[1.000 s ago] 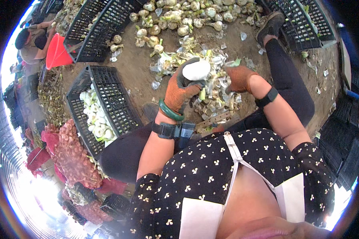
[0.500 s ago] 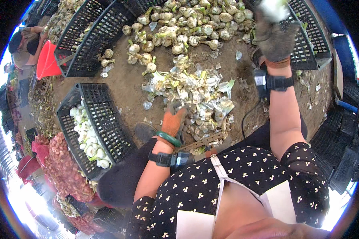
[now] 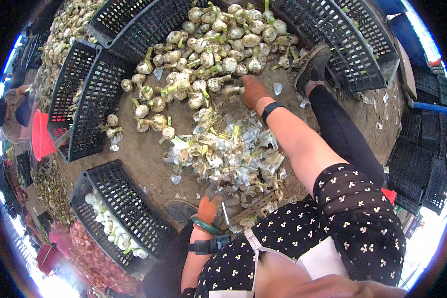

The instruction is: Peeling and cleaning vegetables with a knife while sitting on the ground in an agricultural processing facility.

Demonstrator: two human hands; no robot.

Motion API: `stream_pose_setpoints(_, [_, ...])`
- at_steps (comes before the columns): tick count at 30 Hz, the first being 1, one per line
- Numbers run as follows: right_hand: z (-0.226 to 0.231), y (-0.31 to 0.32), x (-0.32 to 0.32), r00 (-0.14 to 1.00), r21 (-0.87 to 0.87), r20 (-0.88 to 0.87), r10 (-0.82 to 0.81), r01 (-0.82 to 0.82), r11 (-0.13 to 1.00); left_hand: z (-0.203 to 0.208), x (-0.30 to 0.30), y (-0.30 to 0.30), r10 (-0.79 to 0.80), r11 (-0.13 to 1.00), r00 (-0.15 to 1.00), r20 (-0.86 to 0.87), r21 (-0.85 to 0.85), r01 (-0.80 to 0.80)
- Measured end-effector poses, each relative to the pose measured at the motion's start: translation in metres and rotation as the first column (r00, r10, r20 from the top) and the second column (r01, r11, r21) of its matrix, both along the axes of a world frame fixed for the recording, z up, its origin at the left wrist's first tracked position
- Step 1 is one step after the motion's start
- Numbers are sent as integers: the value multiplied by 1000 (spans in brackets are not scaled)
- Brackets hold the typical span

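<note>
My right hand (image 3: 256,93), in an orange and grey glove, reaches to the near edge of a heap of untrimmed garlic bulbs (image 3: 203,59). Its fingers close on the stem end of one garlic bulb (image 3: 232,90), which is smeared by motion. Lower down, my left hand (image 3: 208,207) is gloved alike, with a green bangle at the wrist. A thin bright blade, seemingly a knife (image 3: 225,212), sticks out beside its closed fingers; the handle is hidden. Between the hands lies a mound of peeled skins and cut stems (image 3: 233,154).
Cleaned white garlic (image 3: 111,223) fills part of a black crate (image 3: 134,211) at the left. More black crates stand far left (image 3: 84,99) and far right (image 3: 333,44). My shoe (image 3: 313,67) rests by the right crate. A person (image 3: 15,116) sits near a red bucket (image 3: 42,136).
My right hand has come from the far right crate, where a blurred white bulb was at its fingers, leftward to the heap and a different bulb. The view has shifted; the left hand appears lower.
</note>
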State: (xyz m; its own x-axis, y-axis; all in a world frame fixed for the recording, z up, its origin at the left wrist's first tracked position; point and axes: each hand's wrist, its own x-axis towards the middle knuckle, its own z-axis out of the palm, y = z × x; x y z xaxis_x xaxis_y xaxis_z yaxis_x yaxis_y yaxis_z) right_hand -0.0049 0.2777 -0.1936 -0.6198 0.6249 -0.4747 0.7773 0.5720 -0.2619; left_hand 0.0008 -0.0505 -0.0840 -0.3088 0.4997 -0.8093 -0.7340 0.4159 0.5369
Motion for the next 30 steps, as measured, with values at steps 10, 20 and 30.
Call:
stream_pose_setpoints(10, [91,-60,51,526,-586,-777,-345,-406,701,30,-14,16,-183,976,475,-861,-103,190])
stream_pose_setpoints(20, [218,-130,114,576,255,-676,460,-403,879,104,7,51,-134,932,567,-813,91,350])
stream_pose_setpoints(30, [211,-158,134,634,449,-541,552,-338,827,90,18,39,-137,944,779,-611,159,291])
